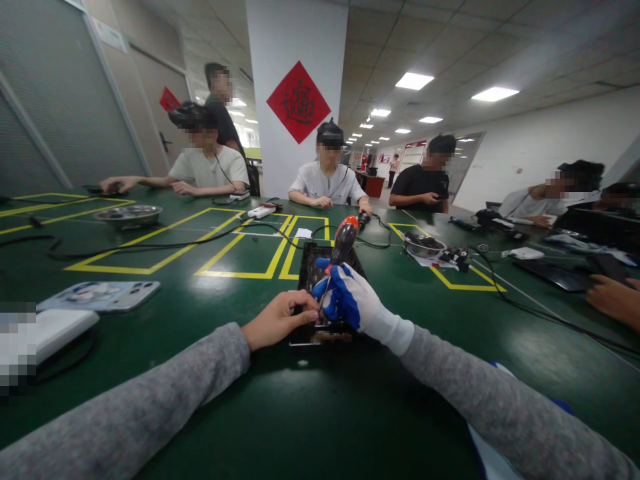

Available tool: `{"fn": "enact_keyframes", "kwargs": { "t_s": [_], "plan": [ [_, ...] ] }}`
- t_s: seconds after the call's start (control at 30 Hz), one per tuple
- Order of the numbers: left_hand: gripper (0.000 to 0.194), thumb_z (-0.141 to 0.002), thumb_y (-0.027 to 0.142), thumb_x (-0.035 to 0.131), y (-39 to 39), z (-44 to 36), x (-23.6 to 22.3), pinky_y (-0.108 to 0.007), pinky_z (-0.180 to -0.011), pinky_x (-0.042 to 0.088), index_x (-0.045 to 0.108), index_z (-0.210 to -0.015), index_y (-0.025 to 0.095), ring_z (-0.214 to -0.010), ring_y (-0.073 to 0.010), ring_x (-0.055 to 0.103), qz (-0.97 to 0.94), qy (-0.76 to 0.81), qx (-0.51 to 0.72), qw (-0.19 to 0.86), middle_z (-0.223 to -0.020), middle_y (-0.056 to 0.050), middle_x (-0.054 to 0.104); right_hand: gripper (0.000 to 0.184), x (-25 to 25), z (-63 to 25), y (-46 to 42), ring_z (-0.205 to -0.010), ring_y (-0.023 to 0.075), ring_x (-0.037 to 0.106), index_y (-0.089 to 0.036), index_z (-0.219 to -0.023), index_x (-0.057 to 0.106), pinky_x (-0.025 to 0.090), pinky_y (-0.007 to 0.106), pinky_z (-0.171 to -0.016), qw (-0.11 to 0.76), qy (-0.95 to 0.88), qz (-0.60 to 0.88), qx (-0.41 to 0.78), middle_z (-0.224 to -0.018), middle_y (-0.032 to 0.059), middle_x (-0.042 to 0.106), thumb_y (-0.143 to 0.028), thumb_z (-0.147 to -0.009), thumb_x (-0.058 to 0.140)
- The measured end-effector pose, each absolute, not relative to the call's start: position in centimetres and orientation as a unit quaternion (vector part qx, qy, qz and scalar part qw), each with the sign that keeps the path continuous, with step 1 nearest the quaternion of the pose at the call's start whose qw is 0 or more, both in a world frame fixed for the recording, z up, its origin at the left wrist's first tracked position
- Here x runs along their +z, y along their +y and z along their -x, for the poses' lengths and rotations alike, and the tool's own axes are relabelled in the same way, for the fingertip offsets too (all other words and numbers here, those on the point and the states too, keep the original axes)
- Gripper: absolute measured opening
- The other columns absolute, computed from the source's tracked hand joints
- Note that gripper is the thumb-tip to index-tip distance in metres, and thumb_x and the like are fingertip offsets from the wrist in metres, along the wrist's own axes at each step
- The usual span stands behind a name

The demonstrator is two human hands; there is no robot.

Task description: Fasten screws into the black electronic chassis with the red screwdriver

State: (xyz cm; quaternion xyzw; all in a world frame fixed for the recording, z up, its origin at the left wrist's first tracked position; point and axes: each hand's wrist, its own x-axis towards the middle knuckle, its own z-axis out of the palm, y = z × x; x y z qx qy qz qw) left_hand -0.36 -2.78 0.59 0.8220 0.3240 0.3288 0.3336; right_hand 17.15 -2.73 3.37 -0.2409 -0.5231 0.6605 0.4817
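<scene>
A black, open-cased device (306, 273) with exposed inner parts lies on the green table in front of me. My right hand (350, 293), in a white glove with blue coating, is closed round a screwdriver (345, 241) with a black and red handle. The screwdriver tilts, handle up and away, its shaft pointing down into the case. My left hand (287, 315) is bare. Its thumb and fingers are pinched together over the near left part of the device, close to the shaft; what is between them is hidden.
A phone (103, 295) and a white box-like item (55, 337) lie at the left. Metal bowls stand farther off, one left (129, 215), one holding dark parts right (424, 245). Black cables (200, 243) cross the table between yellow tape outlines. Several people sit around it.
</scene>
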Motion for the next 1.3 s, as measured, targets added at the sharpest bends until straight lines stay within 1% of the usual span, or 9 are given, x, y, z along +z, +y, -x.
{"fn": "enact_keyframes", "kwargs": {
  "t_s": [0.13, 0.3, 0.43, 0.53, 0.73, 0.93, 1.03, 1.17, 1.3],
  "plan": [
    [0.027, -0.084, 0.035, 0.047, -2.89, 0.36, 0.78, -0.026, -0.077, 0.041, 0.062, -0.081, 0.013, -0.079, -0.0134, 0.054, -0.827, 0.313, 0.325, 0.336, -0.082, -0.004, 0.061, 0.038, 3.36, -17.18, -2.62, -0.044, 0.0088, 0.055, -0.017, -0.115, 0.047, 0.045, 0.019, -0.040, 0.489, -0.514, 0.236, 0.664, -0.069, 0.0010, 0.063, -0.038, -0.082, 0.049],
    [0.024, -0.077, 0.036, 0.057, -2.98, 0.31, 0.83, -0.025, -0.069, 0.041, 0.059, -0.077, 0.012, -0.069, -0.0117, 0.051, -0.816, 0.344, 0.333, 0.323, -0.072, 0.000, 0.056, 0.039, 3.13, -17.18, -2.54, -0.045, 0.0080, 0.054, -0.018, -0.115, 0.048, 0.045, 0.019, -0.041, 0.495, -0.525, 0.232, 0.652, -0.071, 0.0011, 0.063, -0.039, -0.082, 0.050],
    [0.026, -0.082, 0.034, 0.050, -2.88, 0.55, 0.73, -0.026, -0.074, 0.041, 0.062, -0.076, 0.012, -0.075, -0.0133, 0.054, -0.830, 0.314, 0.329, 0.324, -0.078, -0.004, 0.061, 0.040, 3.36, -17.10, -2.61, -0.045, 0.0091, 0.055, -0.017, -0.114, 0.048, 0.045, 0.020, -0.040, 0.482, -0.522, 0.244, 0.660, -0.071, 0.0017, 0.063, -0.041, -0.082, 0.049],
    [0.028, -0.085, 0.033, 0.045, -2.91, 0.57, 0.75, -0.027, -0.078, 0.040, 0.062, -0.078, 0.013, -0.079, -0.0140, 0.054, -0.833, 0.308, 0.327, 0.323, -0.082, -0.004, 0.061, 0.035, 3.46, -17.09, -2.63, -0.046, 0.0093, 0.056, -0.017, -0.111, 0.049, 0.047, 0.020, -0.042, 0.493, -0.515, 0.248, 0.656, -0.069, 0.0013, 0.063, -0.036, -0.083, 0.049],
    [0.023, -0.077, 0.036, 0.057, -3.02, 0.39, 0.76, -0.025, -0.069, 0.041, 0.059, -0.077, 0.012, -0.070, -0.0118, 0.051, -0.814, 0.346, 0.334, 0.325, -0.072, 0.000, 0.056, 0.037, 3.25, -17.09, -2.60, -0.046, 0.0085, 0.056, -0.020, -0.114, 0.048, 0.046, 0.019, -0.042, 0.489, -0.533, 0.233, 0.650, -0.071, 0.0004, 0.063, -0.039, -0.082, 0.049],
    [0.026, -0.085, 0.034, 0.046, -3.00, 0.64, 0.74, -0.028, -0.079, 0.040, 0.061, -0.079, 0.013, -0.080, -0.0141, 0.054, -0.832, 0.314, 0.322, 0.325, -0.082, -0.004, 0.061, 0.039, 3.59, -17.07, -2.81, -0.047, 0.0096, 0.057, -0.018, -0.113, 0.049, 0.047, 0.021, -0.044, 0.481, -0.519, 0.247, 0.662, -0.069, 0.0012, 0.064, -0.040, -0.082, 0.049],
    [0.026, -0.082, 0.037, 0.050, -3.03, 0.55, 0.66, -0.027, -0.077, 0.040, 0.060, -0.080, 0.013, -0.078, -0.0138, 0.053, -0.827, 0.336, 0.325, 0.313, -0.079, -0.002, 0.059, 0.038, 3.54, -17.13, -2.85, -0.050, 0.0095, 0.057, -0.018, -0.112, 0.050, 0.047, 0.020, -0.045, 0.495, -0.527, 0.236, 0.649, -0.071, 0.0017, 0.064, -0.039, -0.081, 0.051],
    [0.024, -0.077, 0.037, 0.057, -2.96, 0.52, 0.56, -0.025, -0.071, 0.041, 0.058, -0.075, 0.013, -0.071, -0.0125, 0.051, -0.822, 0.349, 0.330, 0.307, -0.073, 0.000, 0.056, 0.040, 3.30, -17.10, -2.74, -0.052, 0.0101, 0.058, -0.019, -0.115, 0.048, 0.047, 0.021, -0.046, 0.491, -0.534, 0.238, 0.645, -0.071, 0.0013, 0.064, -0.040, -0.081, 0.052],
    [0.024, -0.082, 0.033, 0.051, -2.97, 0.82, 0.69, -0.027, -0.076, 0.041, 0.061, -0.078, 0.012, -0.077, -0.0138, 0.054, -0.833, 0.317, 0.324, 0.318, -0.078, -0.004, 0.061, 0.043, 3.16, -17.14, -2.47, -0.048, 0.0108, 0.058, -0.019, -0.118, 0.045, 0.046, 0.021, -0.043, 0.468, -0.529, 0.246, 0.664, -0.071, 0.0026, 0.065, -0.043, -0.082, 0.047]
  ]
}}
